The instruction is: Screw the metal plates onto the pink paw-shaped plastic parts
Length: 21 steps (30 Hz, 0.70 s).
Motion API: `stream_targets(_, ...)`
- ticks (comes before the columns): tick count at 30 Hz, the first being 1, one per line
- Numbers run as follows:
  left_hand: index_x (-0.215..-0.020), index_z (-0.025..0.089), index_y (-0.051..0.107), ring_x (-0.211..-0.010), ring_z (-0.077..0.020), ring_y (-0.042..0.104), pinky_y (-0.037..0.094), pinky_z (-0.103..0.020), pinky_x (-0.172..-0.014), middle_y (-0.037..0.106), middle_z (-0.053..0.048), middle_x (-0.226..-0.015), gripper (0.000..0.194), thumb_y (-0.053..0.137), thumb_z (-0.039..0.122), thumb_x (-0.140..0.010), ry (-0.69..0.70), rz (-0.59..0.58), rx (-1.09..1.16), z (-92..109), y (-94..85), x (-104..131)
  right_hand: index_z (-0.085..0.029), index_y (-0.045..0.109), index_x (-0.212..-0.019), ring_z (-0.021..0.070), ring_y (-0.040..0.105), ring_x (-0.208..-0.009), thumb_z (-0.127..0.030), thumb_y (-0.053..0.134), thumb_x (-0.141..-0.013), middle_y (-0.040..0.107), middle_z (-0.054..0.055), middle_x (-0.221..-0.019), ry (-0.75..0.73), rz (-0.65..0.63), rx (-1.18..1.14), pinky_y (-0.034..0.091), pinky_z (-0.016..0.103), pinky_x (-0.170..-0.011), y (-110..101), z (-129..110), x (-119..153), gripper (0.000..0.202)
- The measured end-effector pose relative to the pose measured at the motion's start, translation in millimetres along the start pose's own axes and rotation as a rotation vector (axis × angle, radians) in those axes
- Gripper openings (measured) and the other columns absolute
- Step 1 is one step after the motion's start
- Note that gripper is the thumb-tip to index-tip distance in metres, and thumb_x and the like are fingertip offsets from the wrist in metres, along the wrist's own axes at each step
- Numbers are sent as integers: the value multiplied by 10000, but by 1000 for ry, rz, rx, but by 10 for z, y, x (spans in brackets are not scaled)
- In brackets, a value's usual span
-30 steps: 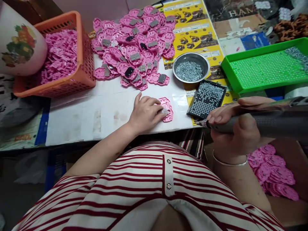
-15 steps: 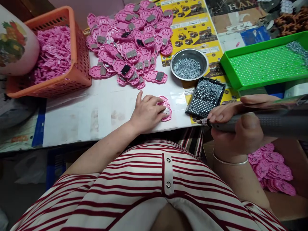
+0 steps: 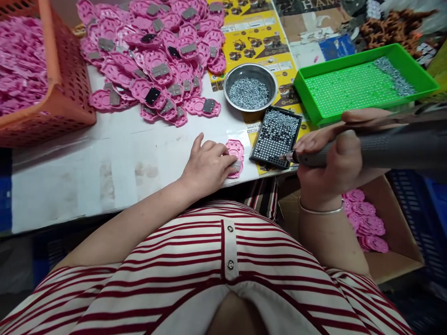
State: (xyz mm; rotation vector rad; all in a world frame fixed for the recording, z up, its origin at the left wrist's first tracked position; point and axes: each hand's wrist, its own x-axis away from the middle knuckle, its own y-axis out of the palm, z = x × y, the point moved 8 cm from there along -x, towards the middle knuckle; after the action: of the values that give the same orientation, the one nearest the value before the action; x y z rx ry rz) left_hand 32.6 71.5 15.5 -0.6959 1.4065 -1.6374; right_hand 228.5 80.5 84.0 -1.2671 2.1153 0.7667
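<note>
Near the table's front edge lies a pink plastic casing [image 3: 235, 147] with a grey metal plate at its near end. My left hand [image 3: 204, 168] holds it against the table, fingers curled over its left side and partly hiding the plate. In my right hand [image 3: 330, 170] is a dark electric screwdriver [image 3: 387, 142], gripped in a closed fist and pointing left. Its bit is at the near right part of a black perforated screw tray [image 3: 267, 150]; whether it touches a screw I cannot tell. Small silver screws cover mainly the tray's far half.
A metal bowl [image 3: 226, 95] of screws stands behind the black tray. To its right is a green tray [image 3: 349, 111] with more screws. Pink casings [image 3: 159, 70] are heaped at the back left, beside an orange basket [image 3: 68, 79]. A cardboard box [image 3: 401, 232] with pink parts sits below right.
The screwdriver's bit has moved from beside the black tray's near corner to over the tray. My left hand stays on the casing, with its fingers drawn slightly closer together. The view has shifted right.
</note>
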Motion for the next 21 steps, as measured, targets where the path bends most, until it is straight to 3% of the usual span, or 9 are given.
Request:
stream_targets(7,-1047,244,792,-978,-287,615,308,-679,-1164,728,-66,-1012,193,641,307,-945,-14,3,-29,28,-22,17,-252,573,-1017,73,458,-443,-575,662,-820,521,-19,-729,65,-61,24,452,277,-437,-22,166,48,389)
stream_targets(14,-1045,242,790,-971,-277,613,298,-676,-1168,725,-63,-1003,189,644,309,-946,-14,-1,-24,33,-23,13,-256,521,-1083,49,461,-482,-633,566,-876,625,75,-1032,74,-83,158,449,270,-465,-13,231,114,433)
stream_targets(21,-1060,253,787,-973,-276,613,298,-668,-1167,723,-64,-1017,194,647,325,-947,-27,3,-9,17,-7,28,-218,574,-1035,50,507,-468,-530,658,-861,639,47,-926,69,-70,34,473,251,-455,-9,187,67,367)
